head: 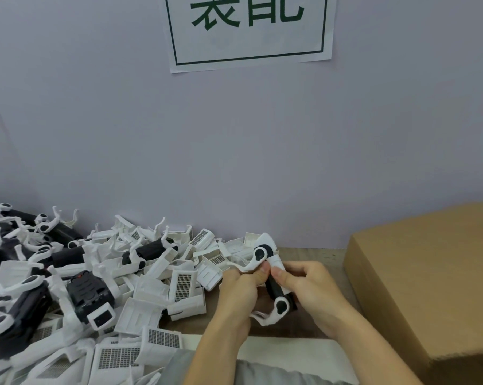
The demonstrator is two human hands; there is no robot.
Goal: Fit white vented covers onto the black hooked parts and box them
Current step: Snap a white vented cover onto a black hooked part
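Hands: left (241, 284), right (304, 284) each grip black hooked part (273, 287) beside box (429, 273).

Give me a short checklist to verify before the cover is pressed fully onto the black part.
1. Left hand grips the white hook end: ok.
2. Right hand holds the black part: ok.
3. White cover sits on the far end of the part: ok.
4. Cover fully clicked in: cannot tell.
5. Cardboard box within reach on the right: ok.
6. Box open for packing: cannot tell.
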